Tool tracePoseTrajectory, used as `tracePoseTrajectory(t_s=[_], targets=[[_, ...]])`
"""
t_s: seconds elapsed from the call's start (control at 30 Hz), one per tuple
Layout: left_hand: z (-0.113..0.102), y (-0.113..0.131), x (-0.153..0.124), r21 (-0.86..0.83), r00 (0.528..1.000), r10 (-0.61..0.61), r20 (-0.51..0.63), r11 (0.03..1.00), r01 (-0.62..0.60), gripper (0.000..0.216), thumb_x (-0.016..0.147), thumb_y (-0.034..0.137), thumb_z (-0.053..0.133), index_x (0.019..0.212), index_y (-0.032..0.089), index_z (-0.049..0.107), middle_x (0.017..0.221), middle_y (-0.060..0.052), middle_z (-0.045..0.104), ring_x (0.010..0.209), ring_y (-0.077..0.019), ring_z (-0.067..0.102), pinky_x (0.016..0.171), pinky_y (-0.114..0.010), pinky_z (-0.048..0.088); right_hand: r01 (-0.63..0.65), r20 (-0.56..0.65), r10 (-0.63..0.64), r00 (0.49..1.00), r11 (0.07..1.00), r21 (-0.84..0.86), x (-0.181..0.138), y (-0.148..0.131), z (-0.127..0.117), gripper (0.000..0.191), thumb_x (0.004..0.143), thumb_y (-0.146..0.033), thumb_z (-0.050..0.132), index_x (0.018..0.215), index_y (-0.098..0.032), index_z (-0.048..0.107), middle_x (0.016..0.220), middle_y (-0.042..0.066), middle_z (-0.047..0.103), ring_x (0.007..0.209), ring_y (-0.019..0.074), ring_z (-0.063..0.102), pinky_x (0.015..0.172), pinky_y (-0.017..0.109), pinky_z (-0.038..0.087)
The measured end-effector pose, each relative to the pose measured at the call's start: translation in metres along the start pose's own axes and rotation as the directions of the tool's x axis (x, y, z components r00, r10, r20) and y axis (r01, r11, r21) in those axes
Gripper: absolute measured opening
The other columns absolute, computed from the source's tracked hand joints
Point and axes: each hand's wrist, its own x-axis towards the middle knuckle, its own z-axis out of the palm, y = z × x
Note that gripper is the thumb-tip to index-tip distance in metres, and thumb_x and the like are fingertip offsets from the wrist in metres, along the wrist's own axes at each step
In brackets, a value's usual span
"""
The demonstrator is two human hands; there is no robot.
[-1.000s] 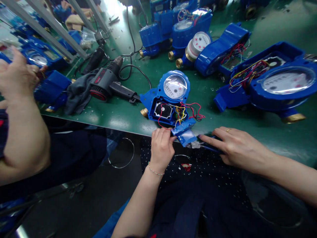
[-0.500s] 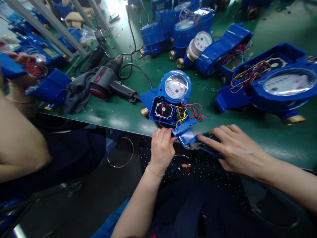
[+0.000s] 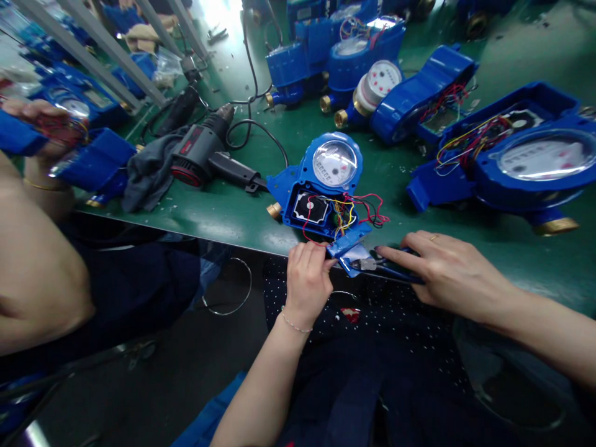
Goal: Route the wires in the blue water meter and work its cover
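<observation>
My left hand (image 3: 307, 276) is closed on a blue plastic cover (image 3: 350, 241) at the table's front edge, thumb and fingers pinching its left end. My right hand (image 3: 449, 273) is wrapped around pliers (image 3: 368, 264) with dark blue handles, the forefinger stretched along them. Their metal jaws meet the right lower part of the cover, where a shiny patch shows; what they grip is not clear. Just behind lies an opened blue water meter (image 3: 298, 186) with a round dial (image 3: 334, 163). Red, black, yellow and white wires (image 3: 344, 214) spill out of its box towards the cover.
A heat gun (image 3: 200, 146) lies left of the meter beside a grey cloth (image 3: 149, 177). More blue meters stand at the back, and a large opened meter (image 3: 535, 161) is at right. At far left, a co-worker's hand (image 3: 46, 127) holds blue parts with wires.
The plier jaws have risen slightly and turned more level against the cover. My right hand has shifted a little up. My left hand keeps its hold; the whole view has drifted slightly.
</observation>
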Motion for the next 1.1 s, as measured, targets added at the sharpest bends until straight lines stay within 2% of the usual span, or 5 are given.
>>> tracePoseTrajectory(t_s=[0.23,0.47,0.8,0.97,1.1], targets=[[0.0,0.001,0.001,-0.001,1.0,-0.029,0.009,1.0,0.029,0.014,0.082,0.02,0.047,0.088,0.01,0.055,0.078,-0.009,0.058,0.076,-0.0206,0.05,0.069,-0.033,0.041,0.004,0.071,-0.004,0.997,1.0,-0.003,-0.007,-0.009,-0.003,0.065,0.057,-0.02,0.055,0.122,-0.021,0.048,0.089,0.01,0.049,0.082,0.0236,0.043,0.072,0.035,0.03],[-0.001,0.002,0.001,-0.014,1.0,-0.02,-0.001,1.0,0.02,0.013,0.082,0.018,0.048,0.088,0.01,0.055,0.078,-0.009,0.058,0.076,-0.0201,0.05,0.069,-0.033,0.041,0.028,0.038,-0.026,0.999,0.997,-0.069,-0.006,-0.004,0.002,0.059,0.061,-0.018,0.054,0.119,-0.023,0.05,0.083,0.008,0.049,0.075,0.021,0.042,0.066,0.031,0.028],[0.001,0.002,0.001,0.006,1.0,-0.021,-0.004,1.0,0.021,0.013,0.081,0.019,0.048,0.089,0.01,0.055,0.081,-0.009,0.059,0.077,-0.0206,0.05,0.07,-0.034,0.041,-0.014,0.073,0.016,0.997,0.999,-0.029,-0.009,-0.006,0.004,0.061,0.059,-0.018,0.057,0.119,-0.024,0.05,0.081,0.007,0.049,0.073,0.0204,0.044,0.065,0.03,0.032],[0.001,0.003,0.001,0.009,0.999,-0.033,-0.008,0.999,0.033,0.013,0.081,0.019,0.049,0.089,0.01,0.055,0.079,-0.009,0.059,0.076,-0.0205,0.05,0.069,-0.033,0.041,-0.075,0.019,0.075,0.997,0.997,-0.035,-0.012,-0.015,0.004,0.054,0.061,-0.014,0.054,0.115,-0.02,0.055,0.077,0.008,0.05,0.069,0.0204,0.046,0.062,0.029,0.037],[0.001,0.003,0.001,0.009,0.999,-0.028,-0.017,1.0,0.028,0.013,0.081,0.019,0.049,0.088,0.01,0.055,0.078,-0.009,0.058,0.075,-0.0203,0.05,0.069,-0.033,0.041,-0.162,-0.015,0.163,0.987,0.986,0.03,-0.018,-0.023,0.011,0.047,0.064,-0.014,0.051,0.111,-0.02,0.058,0.077,0.008,0.052,0.069,0.0205,0.049,0.061,0.028,0.04]])
